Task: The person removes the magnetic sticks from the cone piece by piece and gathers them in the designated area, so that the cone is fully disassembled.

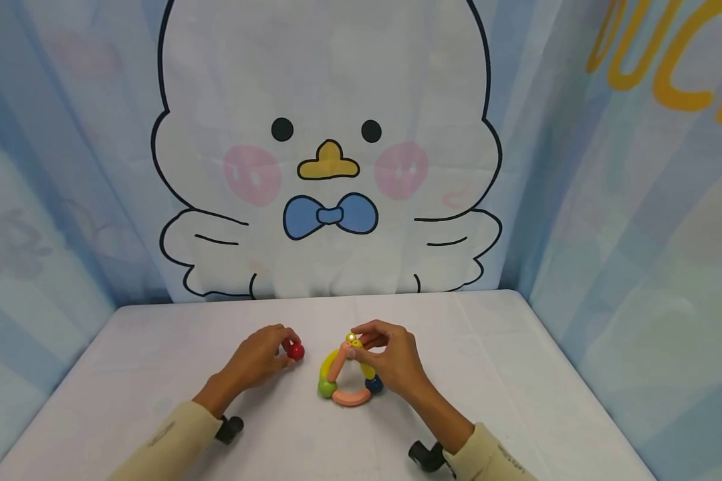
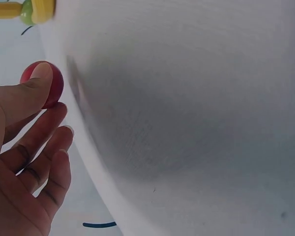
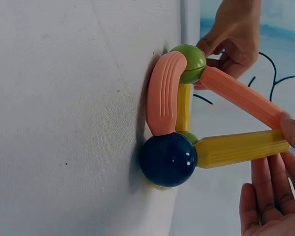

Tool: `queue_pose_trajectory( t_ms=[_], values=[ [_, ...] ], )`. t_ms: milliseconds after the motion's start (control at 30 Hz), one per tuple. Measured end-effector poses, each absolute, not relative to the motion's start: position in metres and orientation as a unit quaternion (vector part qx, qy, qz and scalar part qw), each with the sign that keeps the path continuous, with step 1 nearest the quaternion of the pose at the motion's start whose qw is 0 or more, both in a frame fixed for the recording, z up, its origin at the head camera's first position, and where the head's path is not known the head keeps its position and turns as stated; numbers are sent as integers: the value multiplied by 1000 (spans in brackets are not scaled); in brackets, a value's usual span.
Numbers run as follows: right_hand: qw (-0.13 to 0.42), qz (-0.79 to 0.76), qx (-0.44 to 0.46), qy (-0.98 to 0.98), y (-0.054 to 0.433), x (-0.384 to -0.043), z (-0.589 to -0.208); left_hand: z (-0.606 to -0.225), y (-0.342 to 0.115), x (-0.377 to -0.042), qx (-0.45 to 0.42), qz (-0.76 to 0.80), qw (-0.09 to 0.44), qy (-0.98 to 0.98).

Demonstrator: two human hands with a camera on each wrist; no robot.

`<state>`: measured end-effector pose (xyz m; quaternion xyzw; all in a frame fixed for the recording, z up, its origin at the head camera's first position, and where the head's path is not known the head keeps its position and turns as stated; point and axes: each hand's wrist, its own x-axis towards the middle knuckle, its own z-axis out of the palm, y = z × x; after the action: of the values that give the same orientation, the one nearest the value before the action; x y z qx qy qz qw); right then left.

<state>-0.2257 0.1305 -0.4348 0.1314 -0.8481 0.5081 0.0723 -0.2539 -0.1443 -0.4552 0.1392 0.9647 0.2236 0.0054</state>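
My left hand (image 1: 257, 357) pinches a red ball (image 1: 297, 351) between thumb and fingers, just above the table. In the left wrist view the thumb lies across that ball. To its right stands a frame of toy building rods and balls. Its base has a curved pink rod (image 1: 351, 399), a green ball (image 1: 327, 388), a dark blue ball (image 3: 168, 160) and a second green ball partly hidden behind. A straight pink rod (image 3: 243, 96) and a yellow rod (image 3: 241, 149) lean together at the top. My right hand (image 1: 397, 355) holds their upper ends with its fingertips.
A white cloth covers the table (image 1: 475, 374). Behind it hangs a curtain (image 1: 331, 87) with a cartoon duck, and more curtains close off both sides. A black wrist camera (image 1: 427, 457) sits under each sleeve.
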Motion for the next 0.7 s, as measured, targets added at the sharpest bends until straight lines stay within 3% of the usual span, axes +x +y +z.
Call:
queue_pose_trajectory(
  t_ms=[700],
  values=[
    [81, 498, 138, -852, 131, -224, -436, -463, -146, -254, 131, 235, 18, 963]
  ],
)
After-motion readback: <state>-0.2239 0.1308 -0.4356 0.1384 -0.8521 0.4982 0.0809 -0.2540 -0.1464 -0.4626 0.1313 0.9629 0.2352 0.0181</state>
